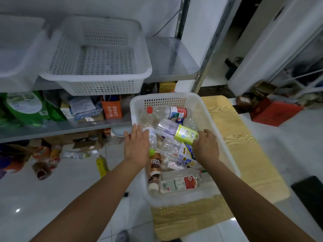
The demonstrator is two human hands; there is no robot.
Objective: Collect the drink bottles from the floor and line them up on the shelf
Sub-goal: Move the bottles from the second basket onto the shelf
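Drink bottles lie under both our hands, piled in a white perforated plastic basket (174, 97). Our left hand (138, 145) is spread flat, fingers straight, resting on a clear plastic bottle with a green cap (153, 139). Our right hand (206, 145) has its fingers curled down at the end of a clear bottle with a lime-green label (185, 135); we cannot tell whether they truly grip it. Nearer us in the same basket lie a brown coffee bottle (154, 170) and a large clear bottle with a red-and-white label (180, 183).

The basket sits on a pale wooden board (244, 145) on the floor, below the grey metal shelf (171, 67), where an empty white mesh basket (103, 88) stands.

We judge the collecting well along but unfinished. A yellow bottle (101, 165) and a small clear bottle (75, 155) lie on the tiles to our left, and no bottle stands in line on the shelf yet.

The pile hides how many bottles lie deeper down. The blurred things at the far left are hard to name.
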